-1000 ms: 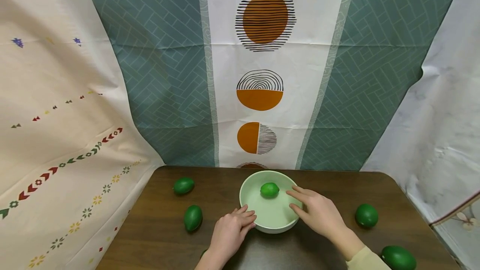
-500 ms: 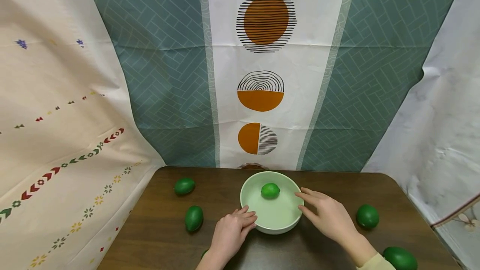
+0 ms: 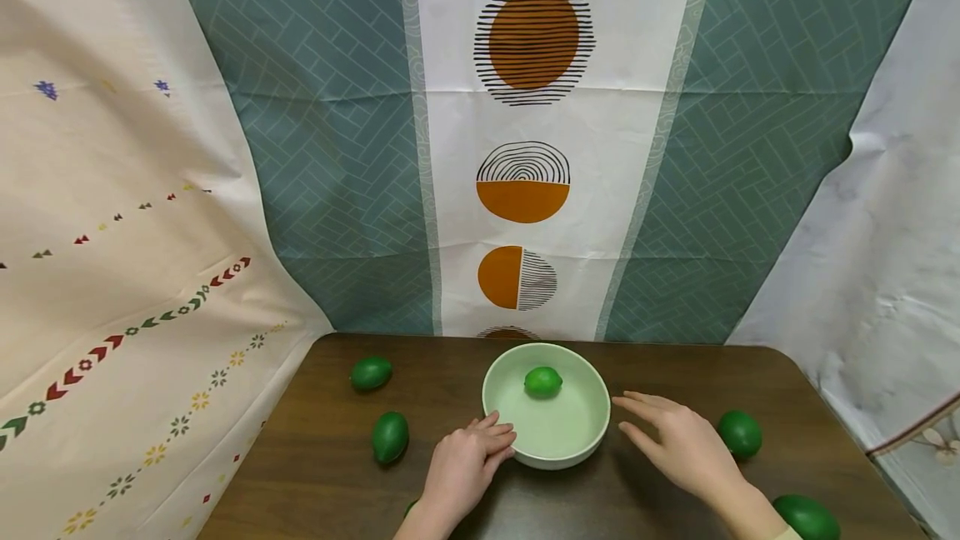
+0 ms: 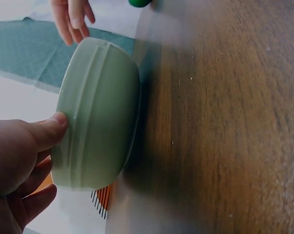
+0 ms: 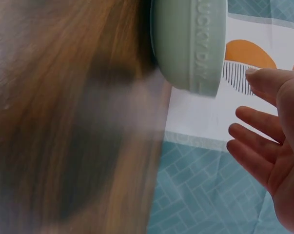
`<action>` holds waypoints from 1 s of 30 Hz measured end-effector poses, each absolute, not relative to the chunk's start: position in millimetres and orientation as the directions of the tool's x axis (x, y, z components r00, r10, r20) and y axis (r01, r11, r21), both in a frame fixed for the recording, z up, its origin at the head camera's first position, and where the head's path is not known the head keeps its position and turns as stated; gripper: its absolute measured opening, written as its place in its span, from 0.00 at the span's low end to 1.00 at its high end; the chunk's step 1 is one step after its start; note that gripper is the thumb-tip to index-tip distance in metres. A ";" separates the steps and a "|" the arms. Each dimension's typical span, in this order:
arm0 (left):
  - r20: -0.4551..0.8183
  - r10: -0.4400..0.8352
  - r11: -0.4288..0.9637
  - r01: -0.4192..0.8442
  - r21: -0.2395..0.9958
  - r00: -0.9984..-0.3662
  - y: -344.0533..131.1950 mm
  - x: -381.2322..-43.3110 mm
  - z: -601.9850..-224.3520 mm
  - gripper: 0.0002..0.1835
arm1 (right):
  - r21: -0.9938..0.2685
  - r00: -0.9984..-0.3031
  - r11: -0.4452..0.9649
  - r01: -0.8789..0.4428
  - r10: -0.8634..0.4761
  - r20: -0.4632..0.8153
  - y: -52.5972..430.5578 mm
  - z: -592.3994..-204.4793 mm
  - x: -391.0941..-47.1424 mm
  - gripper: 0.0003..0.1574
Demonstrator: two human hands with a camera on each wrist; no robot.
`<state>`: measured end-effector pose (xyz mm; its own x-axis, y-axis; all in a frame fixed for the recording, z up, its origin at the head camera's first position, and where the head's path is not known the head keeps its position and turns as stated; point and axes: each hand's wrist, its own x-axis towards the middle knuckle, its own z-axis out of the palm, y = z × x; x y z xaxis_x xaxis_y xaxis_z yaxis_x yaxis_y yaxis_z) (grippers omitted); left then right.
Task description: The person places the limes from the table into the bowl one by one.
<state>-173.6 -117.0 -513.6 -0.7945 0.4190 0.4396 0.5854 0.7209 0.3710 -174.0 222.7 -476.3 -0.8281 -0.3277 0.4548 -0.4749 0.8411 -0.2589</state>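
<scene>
Left hand [image 3: 463, 461] pinches the likely stiff, slick pale-green bowl [image 3: 558, 430] at its rim, seemingly the surest hold; right hand [image 3: 686, 444] spreads, empty.

The bowl [image 3: 558, 427] is pale green, the table [image 3: 315, 465] wood-grained brown.

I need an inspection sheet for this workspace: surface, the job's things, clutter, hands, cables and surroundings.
Surface: brown wood-grain table.
Job's things: pale green bowl, upright, one lime inside.
Clutter: darker green fruits, two left of the bowl, two right; a green bit by the left wrist, mostly hidden.
Left hand: holds the bowl's rim.
Right hand: open beside the bowl, not touching it.
Cables: nothing seen.
Surroundings: patterned cloths behind and at left, whitish cloth at right.
</scene>
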 end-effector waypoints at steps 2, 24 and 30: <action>0.436 0.421 0.722 0.585 0.369 -0.796 -116.7 -173.7 -513.6 0.13 | -0.240 -0.819 0.844 -0.480 -0.333 0.467 227.3 -478.4 -170.8 0.24; 0.442 0.425 0.721 0.591 0.363 -0.790 -117.1 -173.9 -515.2 0.13 | -0.218 -0.832 0.883 -0.416 -0.272 0.484 286.7 -489.7 -143.3 0.28; 0.438 0.426 0.721 0.590 0.365 -0.791 -117.4 -174.2 -515.0 0.13 | -0.248 -0.870 0.895 -0.371 -0.242 0.429 297.1 -488.7 -139.6 0.26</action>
